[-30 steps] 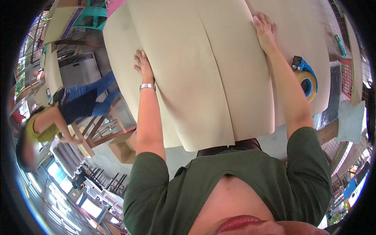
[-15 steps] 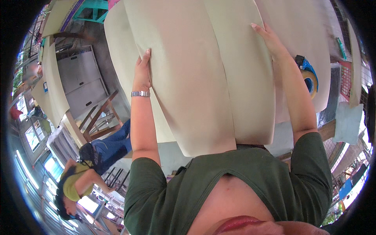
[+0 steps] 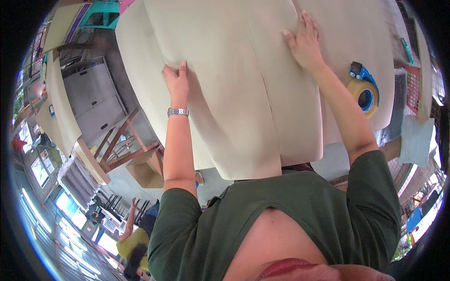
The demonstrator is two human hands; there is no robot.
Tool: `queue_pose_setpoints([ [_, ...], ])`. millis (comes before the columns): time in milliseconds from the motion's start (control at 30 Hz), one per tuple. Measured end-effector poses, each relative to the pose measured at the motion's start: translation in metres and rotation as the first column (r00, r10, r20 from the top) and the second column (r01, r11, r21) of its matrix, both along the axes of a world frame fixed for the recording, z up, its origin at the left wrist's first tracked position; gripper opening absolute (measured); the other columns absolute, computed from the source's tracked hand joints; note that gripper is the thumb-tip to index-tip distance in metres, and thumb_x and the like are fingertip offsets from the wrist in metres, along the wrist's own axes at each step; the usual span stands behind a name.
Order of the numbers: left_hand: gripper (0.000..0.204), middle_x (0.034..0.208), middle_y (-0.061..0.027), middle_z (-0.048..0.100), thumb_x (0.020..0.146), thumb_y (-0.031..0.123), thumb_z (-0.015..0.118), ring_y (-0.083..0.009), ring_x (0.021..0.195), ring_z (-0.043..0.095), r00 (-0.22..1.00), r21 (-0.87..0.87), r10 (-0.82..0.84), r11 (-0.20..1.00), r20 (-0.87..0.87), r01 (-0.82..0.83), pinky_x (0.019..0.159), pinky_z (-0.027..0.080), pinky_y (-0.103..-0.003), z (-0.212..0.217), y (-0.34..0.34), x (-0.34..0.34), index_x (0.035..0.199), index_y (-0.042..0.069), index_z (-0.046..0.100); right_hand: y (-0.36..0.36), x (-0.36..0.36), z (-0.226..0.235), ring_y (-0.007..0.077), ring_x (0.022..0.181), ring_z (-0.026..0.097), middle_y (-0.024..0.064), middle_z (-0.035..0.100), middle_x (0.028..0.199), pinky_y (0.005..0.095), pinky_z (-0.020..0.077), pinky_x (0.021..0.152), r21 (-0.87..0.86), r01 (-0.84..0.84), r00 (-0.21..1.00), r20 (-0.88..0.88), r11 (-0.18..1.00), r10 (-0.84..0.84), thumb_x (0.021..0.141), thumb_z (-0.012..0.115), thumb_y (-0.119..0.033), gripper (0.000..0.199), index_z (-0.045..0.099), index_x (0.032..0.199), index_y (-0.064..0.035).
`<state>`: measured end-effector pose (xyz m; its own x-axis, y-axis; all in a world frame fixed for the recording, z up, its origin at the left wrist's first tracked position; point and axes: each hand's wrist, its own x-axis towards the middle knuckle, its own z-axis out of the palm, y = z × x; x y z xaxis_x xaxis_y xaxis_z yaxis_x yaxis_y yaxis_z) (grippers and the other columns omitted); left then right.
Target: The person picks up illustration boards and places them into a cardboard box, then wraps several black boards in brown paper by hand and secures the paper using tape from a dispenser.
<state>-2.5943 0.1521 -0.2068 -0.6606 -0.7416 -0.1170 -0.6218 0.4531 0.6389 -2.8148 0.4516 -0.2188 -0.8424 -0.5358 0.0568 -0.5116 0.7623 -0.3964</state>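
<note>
In front of me lies a large beige cardboard sheet (image 3: 215, 93) with long panels, two of whose edges meet along a seam near the middle. My left hand (image 3: 176, 84), wearing a metal watch band (image 3: 178, 112), grips the left panel's edge; the thumb is on top and the other fingers are curled, partly hidden. My right hand (image 3: 307, 44) rests flat on the right panel near its outer edge, fingers stretched out and thumb apart. To the right of that forearm is a blue tape dispenser (image 3: 370, 82) with a roll of tan tape (image 3: 361, 91).
A teal plastic stool (image 3: 101, 14) stands at the far left. Beyond my left arm are a grey cabinet (image 3: 91, 96), a wooden frame (image 3: 117, 140) and an open cardboard box (image 3: 143, 171). A person in a yellow-green top (image 3: 133, 243) is at lower left. At right hangs a red grid (image 3: 412, 89).
My left hand has shifted slightly right with the panel edge. My right hand has moved left and farther away, onto the panel. The other person has moved toward the lower edge.
</note>
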Motion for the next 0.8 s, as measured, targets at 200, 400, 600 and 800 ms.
queue_pose_setpoints([
  [200,0.074,0.135,-0.0305,0.029,0.094,0.043,0.041,-0.0405,0.123,0.036,0.948,-0.306,0.180,0.947,0.263,-0.095,0.100,0.032,-0.045,-0.007,0.033,-0.015,0.139,-0.009,0.014,-0.020,0.010,0.025,0.0275,0.141,0.006,0.0148,0.014,0.151,0.0475,0.0058,0.114,0.282,-0.222,0.957,-0.118,0.933,0.264,0.092,0.034,-0.054,0.075,0.018,0.143,-0.0014],
  [400,0.091,0.146,-0.0324,0.010,0.088,0.057,0.042,-0.0421,0.137,0.010,0.934,-0.353,0.120,0.935,0.337,0.007,0.108,0.007,-0.056,0.006,0.062,-0.036,0.140,-0.011,0.011,-0.070,0.018,0.042,0.0252,0.141,0.010,0.0125,0.016,0.151,0.0495,0.0046,0.114,0.268,-0.474,0.859,-0.068,0.839,0.507,0.080,0.050,-0.062,0.092,0.018,0.145,-0.0049],
  [600,0.113,0.148,-0.0298,0.002,0.075,0.069,0.051,-0.0376,0.140,-0.006,0.935,-0.216,-0.165,0.946,0.314,0.240,0.106,-0.006,-0.060,0.019,0.177,-0.050,0.141,-0.011,0.007,-0.079,0.013,0.033,0.0231,0.141,0.013,0.0094,0.018,0.151,0.0474,0.0072,0.114,0.159,-0.455,0.881,-0.064,0.876,0.470,0.077,0.059,-0.052,0.087,0.023,0.144,-0.0105],
  [800,0.105,0.149,-0.0290,-0.001,0.082,0.067,0.042,-0.0379,0.140,-0.007,0.901,-0.305,-0.141,0.910,0.411,0.281,0.105,-0.008,-0.061,0.016,0.181,-0.055,0.141,-0.011,0.004,-0.005,0.033,0.018,0.0274,0.123,0.042,0.0122,0.046,0.134,0.0381,0.0347,0.103,-0.489,-0.184,0.930,0.194,0.853,0.312,0.086,0.056,-0.018,0.041,0.052,0.126,-0.0119],
])
